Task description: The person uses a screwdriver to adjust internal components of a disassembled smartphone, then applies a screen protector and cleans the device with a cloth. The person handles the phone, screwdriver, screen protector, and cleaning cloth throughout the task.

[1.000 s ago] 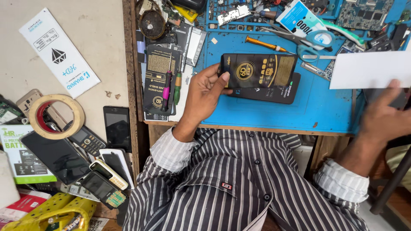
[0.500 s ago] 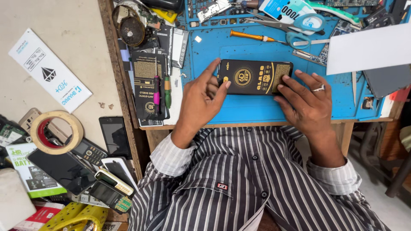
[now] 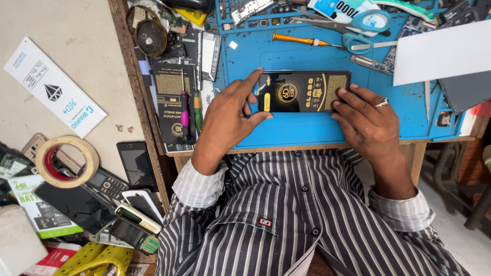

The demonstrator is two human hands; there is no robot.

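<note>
A black flat package with gold print [image 3: 303,91] lies on the blue work mat [image 3: 399,110]. My left hand [image 3: 230,115] grips its left end, thumb under the near edge and forefinger on the top corner. My right hand [image 3: 367,121], with a ring on one finger, holds its right end with the fingertips. A second black package [image 3: 174,105] rests to the left of my left hand, with a pink-handled screwdriver [image 3: 184,105] and a green-handled one [image 3: 197,107] on it.
An orange-handled screwdriver [image 3: 296,39], blue scissors [image 3: 358,28] and a white sheet [image 3: 442,51] sit at the mat's far side. On the floor to the left are a tape roll [image 3: 66,161], several phones [image 3: 128,204] and a white leaflet [image 3: 53,87].
My right hand came in from the right and took the package's right end. The package has been lowered flat onto the mat between both hands.
</note>
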